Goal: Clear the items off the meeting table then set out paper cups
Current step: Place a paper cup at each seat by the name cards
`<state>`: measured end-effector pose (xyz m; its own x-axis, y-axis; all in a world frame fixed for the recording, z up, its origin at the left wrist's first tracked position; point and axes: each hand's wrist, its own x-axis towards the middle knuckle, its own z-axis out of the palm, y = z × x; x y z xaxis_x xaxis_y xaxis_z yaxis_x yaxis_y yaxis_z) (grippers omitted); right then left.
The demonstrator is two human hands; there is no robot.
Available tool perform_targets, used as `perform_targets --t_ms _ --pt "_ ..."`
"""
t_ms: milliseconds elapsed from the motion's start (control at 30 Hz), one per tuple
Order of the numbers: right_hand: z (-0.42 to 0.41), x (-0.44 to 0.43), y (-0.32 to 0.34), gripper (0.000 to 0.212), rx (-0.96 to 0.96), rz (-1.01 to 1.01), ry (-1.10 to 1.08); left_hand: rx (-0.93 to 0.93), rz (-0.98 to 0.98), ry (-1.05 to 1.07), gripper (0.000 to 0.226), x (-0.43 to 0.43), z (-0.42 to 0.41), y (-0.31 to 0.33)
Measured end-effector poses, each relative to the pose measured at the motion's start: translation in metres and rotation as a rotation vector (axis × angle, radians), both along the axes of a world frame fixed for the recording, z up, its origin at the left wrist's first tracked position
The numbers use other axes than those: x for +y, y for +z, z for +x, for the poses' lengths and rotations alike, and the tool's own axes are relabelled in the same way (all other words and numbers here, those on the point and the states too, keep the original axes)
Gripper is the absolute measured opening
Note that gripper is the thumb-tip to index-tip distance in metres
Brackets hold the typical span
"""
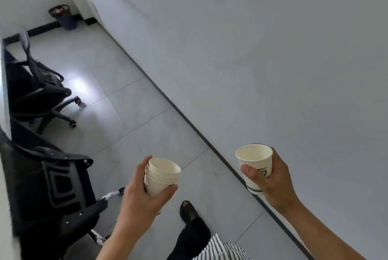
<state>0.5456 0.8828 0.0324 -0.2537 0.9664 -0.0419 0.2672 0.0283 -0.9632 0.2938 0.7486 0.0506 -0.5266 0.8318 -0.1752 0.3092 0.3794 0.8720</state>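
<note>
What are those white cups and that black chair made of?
The single cup in the right hand and the stack of cups in the left hand look like matte paper, with thin rolled rims. The near chair seems black plastic, judging by its moulded back; the rest is too dark to tell.

single view: head-worn wide-angle camera, looking forward and steeply down, tilted so the baseboard [212,146] runs diagonally from upper left to lower right. close range: left hand [144,194] and right hand [270,178] at lower centre, near the lens. mid range: office chairs [44,100] along left edge. far range: waste bin [63,16] at upper left. wall [273,50] fills upper right.
</note>
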Motion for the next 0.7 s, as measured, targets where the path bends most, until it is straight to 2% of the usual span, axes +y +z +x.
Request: perform_targets --t_ms 200,367,467,600,700 --pt "-0.107 0.089 -0.009 0.063 -0.022 0.035 0.152 -0.037 0.041 0.171 0.080 0.067 -0.086 -0.014" --pt "-0.204 0.162 0.009 0.070 -0.015 0.055 0.222 -0.037 0.118 0.214 0.075 0.143 -0.173 0.010" --pt "-0.255 0.198 0.018 0.067 -0.002 0.049 0.265 -0.012 0.141 0.239 0.077 0.175 -0.218 0.017" --pt "-0.327 0.247 0.018 0.079 -0.006 0.048 0.344 -0.001 0.145 0.307 0.075 0.207 -0.275 0.014" --pt "-0.386 0.294 0.009 0.076 -0.005 0.048 0.413 0.006 0.142 0.367 0.074 0.236 -0.318 0.005"
